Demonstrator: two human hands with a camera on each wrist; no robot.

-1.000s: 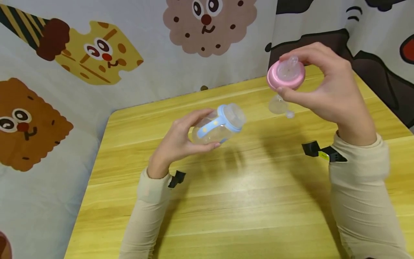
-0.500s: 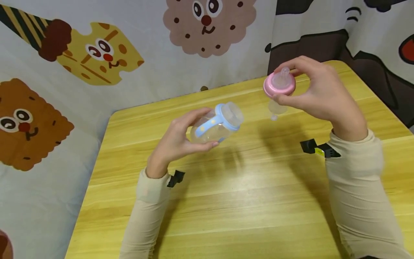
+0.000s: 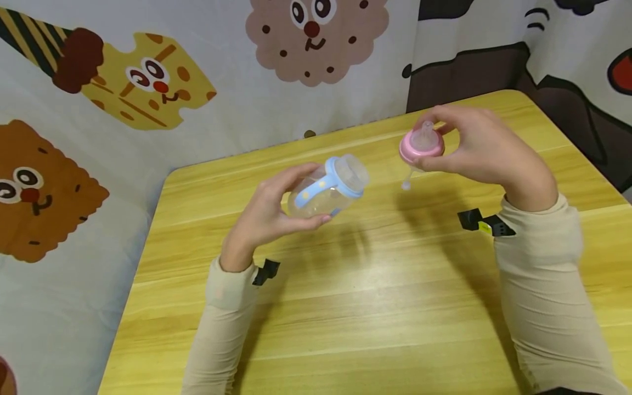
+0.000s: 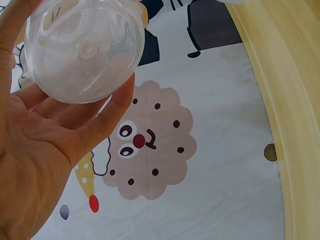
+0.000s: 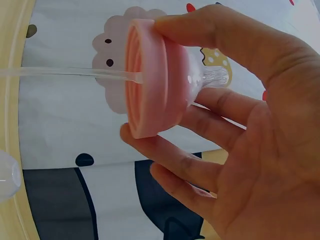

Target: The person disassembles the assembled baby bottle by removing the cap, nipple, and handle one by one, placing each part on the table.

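Observation:
My left hand (image 3: 269, 214) grips a clear baby bottle (image 3: 316, 200) by its body, tilted with its uncovered mouth towards the right. A light blue collar with handles (image 3: 345, 181) circles its neck. In the left wrist view the bottle's round base (image 4: 87, 50) faces the camera, fingers curled about it. My right hand (image 3: 489, 145) holds a pink screw ring (image 3: 410, 151) by its edge, between thumb and fingers. A clear teat (image 5: 212, 77) sticks out of the ring's top. From its underside runs a thin straw (image 5: 75, 73), ending in a small white weight (image 3: 406, 185).
Both hands are above a wood-grain table (image 3: 385, 318). A clear domed piece (image 5: 7, 177) stands on it, at the left edge of the right wrist view. Behind the table hangs a cloth (image 3: 232, 115) with cartoon food prints.
My right hand has come down and a little left with the pink ring, teat and straw, nearer the bottle. The left hand with the bottle has stayed almost still.

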